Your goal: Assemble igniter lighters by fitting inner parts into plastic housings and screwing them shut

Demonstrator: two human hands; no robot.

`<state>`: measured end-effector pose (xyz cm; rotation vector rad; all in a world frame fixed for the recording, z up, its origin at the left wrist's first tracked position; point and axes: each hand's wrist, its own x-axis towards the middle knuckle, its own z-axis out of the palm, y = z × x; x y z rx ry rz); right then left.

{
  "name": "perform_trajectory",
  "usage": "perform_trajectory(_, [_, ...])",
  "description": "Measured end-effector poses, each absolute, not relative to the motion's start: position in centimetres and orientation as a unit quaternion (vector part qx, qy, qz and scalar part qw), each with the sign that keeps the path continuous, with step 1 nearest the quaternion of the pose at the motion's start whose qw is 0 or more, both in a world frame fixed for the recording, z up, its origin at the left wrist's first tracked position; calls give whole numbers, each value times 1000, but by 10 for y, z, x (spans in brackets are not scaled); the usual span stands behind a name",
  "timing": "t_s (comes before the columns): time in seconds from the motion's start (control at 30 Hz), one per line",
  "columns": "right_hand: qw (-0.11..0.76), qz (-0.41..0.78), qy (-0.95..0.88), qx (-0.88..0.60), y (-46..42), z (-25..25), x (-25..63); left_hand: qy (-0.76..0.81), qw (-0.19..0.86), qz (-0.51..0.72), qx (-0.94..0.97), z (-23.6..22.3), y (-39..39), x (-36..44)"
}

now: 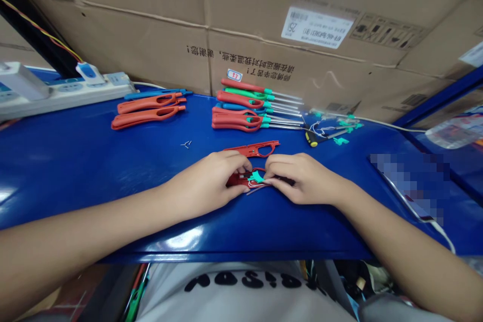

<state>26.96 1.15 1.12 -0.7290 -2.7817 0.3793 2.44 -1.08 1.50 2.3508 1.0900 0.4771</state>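
In the head view my left hand (217, 178) is closed on a red lighter shell half (234, 179) low over the blue table. Thin white wires and a dark part lie in the shell. A green trigger (256, 177) sits at the shell's right part, between my two hands. My right hand (307, 178) pinches at the trigger's right edge, its fingertips partly hiding what they hold. A thin metal rod (256, 189) lies just below the shell. Right behind my hands rests another red shell half (260, 149) with a loop opening.
Assembled lighters (237, 119) with metal tubes lie stacked at the back. Orange shells (149, 116) lie left, near a power strip (71, 91). Small screws (186, 144) sit left of my hands. A yellow-black screwdriver (311, 138), green parts (341, 141) and a phone (407, 186) are right. Cardboard boxes (151, 45) wall the back.
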Motion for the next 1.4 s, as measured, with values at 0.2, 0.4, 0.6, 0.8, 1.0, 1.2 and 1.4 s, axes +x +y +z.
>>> perform_trajectory(0.2, [118,122,-953,-250,11,11,268,395,246,179,867,10,-11,24])
perform_trajectory(0.4, [114,134,-951,-254,11,11,268,390,241,168,873,10,-11,23])
perform_trajectory(0.6, [98,115,-957,-249,10,13,269,388,240,171,873,11,-11,23])
perform_trajectory(0.8, [100,121,-954,-255,6,17,268,391,248,175,869,10,-10,23])
perform_trajectory(1.0, [155,234,-913,-295,13,11,264,390,237,187,870,7,-11,24])
perform_trajectory(1.2, [178,284,-889,-311,19,8,264,385,207,186,880,3,-12,24])
perform_trajectory(1.4, [170,271,-903,-286,19,10,266,395,211,175,877,5,-14,25])
